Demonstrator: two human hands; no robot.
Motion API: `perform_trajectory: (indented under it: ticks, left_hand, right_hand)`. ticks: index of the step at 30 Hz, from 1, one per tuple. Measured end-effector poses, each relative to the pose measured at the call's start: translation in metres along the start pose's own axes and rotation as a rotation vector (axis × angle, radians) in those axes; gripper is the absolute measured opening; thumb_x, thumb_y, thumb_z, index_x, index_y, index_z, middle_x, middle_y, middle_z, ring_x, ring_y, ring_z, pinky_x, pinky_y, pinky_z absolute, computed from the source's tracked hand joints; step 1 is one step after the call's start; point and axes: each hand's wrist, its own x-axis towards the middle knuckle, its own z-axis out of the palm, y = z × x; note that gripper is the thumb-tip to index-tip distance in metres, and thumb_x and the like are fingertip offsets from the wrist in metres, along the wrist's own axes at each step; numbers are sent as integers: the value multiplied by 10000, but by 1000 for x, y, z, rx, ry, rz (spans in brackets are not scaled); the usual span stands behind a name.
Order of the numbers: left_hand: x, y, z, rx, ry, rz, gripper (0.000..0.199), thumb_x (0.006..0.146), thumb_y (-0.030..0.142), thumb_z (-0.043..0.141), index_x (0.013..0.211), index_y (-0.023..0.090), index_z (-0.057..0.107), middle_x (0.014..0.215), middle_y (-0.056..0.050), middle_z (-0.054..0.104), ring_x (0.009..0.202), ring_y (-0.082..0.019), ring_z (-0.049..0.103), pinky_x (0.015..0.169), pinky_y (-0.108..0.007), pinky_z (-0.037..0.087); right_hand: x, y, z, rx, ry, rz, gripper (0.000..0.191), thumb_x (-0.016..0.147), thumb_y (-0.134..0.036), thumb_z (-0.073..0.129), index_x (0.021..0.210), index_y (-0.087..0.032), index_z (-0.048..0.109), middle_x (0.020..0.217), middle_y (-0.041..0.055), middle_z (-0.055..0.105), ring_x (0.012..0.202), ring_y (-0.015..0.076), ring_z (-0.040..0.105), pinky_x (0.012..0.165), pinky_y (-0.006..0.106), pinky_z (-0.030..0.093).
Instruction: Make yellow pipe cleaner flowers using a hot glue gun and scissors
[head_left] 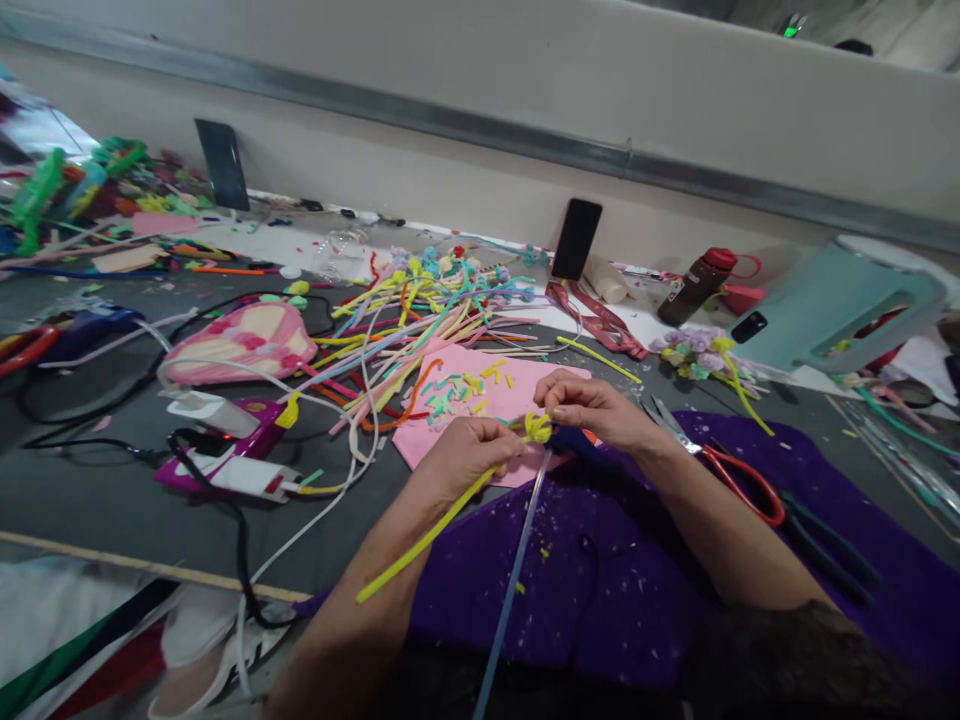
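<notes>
1. The yellow knot [538, 428] is held up over the near right part of the pink sheet [421, 440].
2. The left hand [469, 455] has its thumb and fingertips pressed together, pinching the knot's left side.
3. The right hand [592, 405] pinches the knot's right side between thumb and forefinger; its other fingers are curled.
4. A long yellow stem [420, 545] slants from under the left hand, toward the near side of the sheet; whether it joins the knot cannot be told.
5. Small green and yellow cut pieces [457, 395] lie on the sheet.
6. A purple cloth [480, 590] lies on the sheet's near side; red-handled scissors [739, 480] lie to its right.
7. Beyond the sheet, a phone [576, 240] leans upright; a power strip [180, 472] sits to its left.
</notes>
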Motion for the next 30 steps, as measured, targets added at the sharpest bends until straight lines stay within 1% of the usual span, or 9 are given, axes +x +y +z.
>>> perform_trajectory:
  ticks: [5,8,11,16,21,30]
  left_hand:
    - [2,-4,0,4,0,21,187,675,299,570,575,141,572,407,38,492,337,-50,336,392,-198,243]
    - [4,-9,0,-6,0,59,186,671,302,572,577,141,578,416,38,486,365,-56,357,418,-204,263]
    - [5,-13,-1,-8,6,72,182,666,309,575,594,142,591,433,34,492,395,-67,390,439,-210,282]
    - [5,-14,-1,-16,-8,80,183,676,307,567,602,141,592,443,30,495,403,-70,400,443,-212,288]
    - [6,-14,-1,-12,-1,78,175,669,300,567,605,139,594,457,19,510,414,-79,425,451,-216,302]
    - [3,-10,-1,-11,2,86,165,673,279,563,577,144,574,431,26,498,402,-78,423,443,-211,302]
  right_hand:
    - [0,1,2,-38,4,-9,149,807,-275,554,718,-155,553,944,39,483,808,133,485,736,291,426]
    - [0,1,2,-110,14,-49,137,810,-264,552,721,-160,562,926,42,506,866,148,483,796,307,401]
    - [0,1,2,-177,12,-86,130,817,-251,545,722,-164,566,908,40,520,881,150,482,824,313,385]
    - [1,1,1,-256,23,-128,106,819,-223,541,735,-161,558,905,44,529,878,151,483,819,313,384]
    - [0,0,2,-322,43,-149,111,829,-238,528,750,-167,559,919,46,534,870,155,493,803,315,390]
    - [0,-1,2,-393,14,-162,112,844,-238,506,762,-175,550,914,48,543,877,164,502,821,330,390]
